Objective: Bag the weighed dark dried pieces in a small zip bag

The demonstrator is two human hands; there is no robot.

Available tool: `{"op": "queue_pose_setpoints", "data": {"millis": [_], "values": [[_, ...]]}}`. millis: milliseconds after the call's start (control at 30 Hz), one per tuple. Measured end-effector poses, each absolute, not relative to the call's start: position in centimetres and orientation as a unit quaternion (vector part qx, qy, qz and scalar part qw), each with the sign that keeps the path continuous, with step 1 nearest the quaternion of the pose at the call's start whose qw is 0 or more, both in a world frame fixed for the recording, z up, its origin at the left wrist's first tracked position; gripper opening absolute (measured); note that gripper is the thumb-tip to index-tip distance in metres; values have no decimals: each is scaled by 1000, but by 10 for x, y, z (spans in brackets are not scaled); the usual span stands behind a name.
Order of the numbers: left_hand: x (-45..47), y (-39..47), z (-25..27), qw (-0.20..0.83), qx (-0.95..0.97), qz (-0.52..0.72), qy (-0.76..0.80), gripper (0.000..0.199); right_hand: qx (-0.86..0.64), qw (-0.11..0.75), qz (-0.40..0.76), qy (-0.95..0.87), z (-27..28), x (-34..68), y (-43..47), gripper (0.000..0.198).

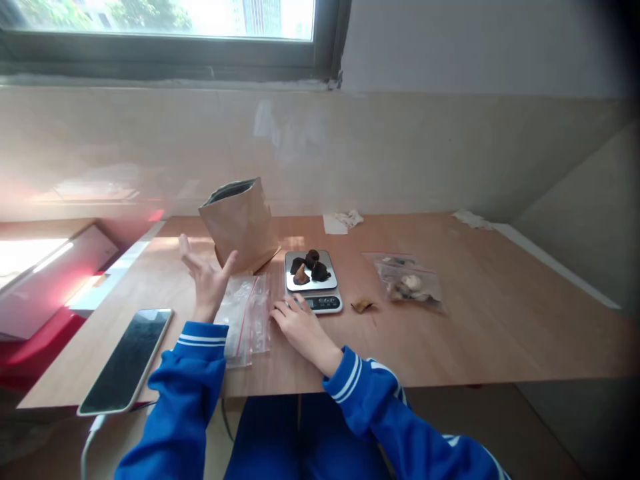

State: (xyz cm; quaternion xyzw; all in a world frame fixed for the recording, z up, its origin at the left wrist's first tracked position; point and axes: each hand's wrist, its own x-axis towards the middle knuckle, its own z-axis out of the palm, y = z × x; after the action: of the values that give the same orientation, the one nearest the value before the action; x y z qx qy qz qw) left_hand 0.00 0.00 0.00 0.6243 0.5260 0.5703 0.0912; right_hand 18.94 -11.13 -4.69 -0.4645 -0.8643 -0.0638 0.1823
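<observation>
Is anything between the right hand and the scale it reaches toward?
No. The right hand lies flat on the table, its fingertips at the front edge of the scale; nothing visible lies between them.

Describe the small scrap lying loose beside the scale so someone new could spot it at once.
On the wooden table, find the small kitchen scale loaded with dark lumps. Just right of its display lies the scrap, short of the filled clear bag. It is the only loose, bare brown piece on the tabletop.
</observation>
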Motion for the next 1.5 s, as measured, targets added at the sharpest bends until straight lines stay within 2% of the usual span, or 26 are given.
{"op": "queue_pose_setpoints", "data": {"millis": [67,133,233,300,367,433,533,633,767,1033,1500], "values": [[-7,15,-24,91,623,546,553,115,-449,192,-50,-871,-47,191,-113,19],[-9,24,-38,110,616,541,562,116,-435,245,-9,-866,-46,198,-117,20],[-5,29,-47,165,612,539,554,101,-460,375,56,-803,-40,218,-119,23],[-4,28,-50,198,626,507,559,86,-493,428,59,-755,-34,234,-117,20],[-4,27,-52,202,638,469,576,75,-525,420,19,-740,-28,250,-111,14],[-6,25,-54,190,641,448,594,70,-562,368,-35,-740,-26,260,-105,14],[-8,25,-57,189,639,434,606,70,-599,299,-74,-739,-30,265,-97,14],[-8,26,-58,195,638,432,607,73,-597,280,-86,-747,-39,262,-94,17],[-8,26,-57,193,641,436,601,70,-595,304,-93,-738,-49,261,-101,30],[-9,25,-57,200,645,437,594,69,-677,419,-92,-598,-83,301,-129,29],[-10,24,-56,214,648,426,594,71,-684,409,-52,-602,-107,316,-132,32]]}}
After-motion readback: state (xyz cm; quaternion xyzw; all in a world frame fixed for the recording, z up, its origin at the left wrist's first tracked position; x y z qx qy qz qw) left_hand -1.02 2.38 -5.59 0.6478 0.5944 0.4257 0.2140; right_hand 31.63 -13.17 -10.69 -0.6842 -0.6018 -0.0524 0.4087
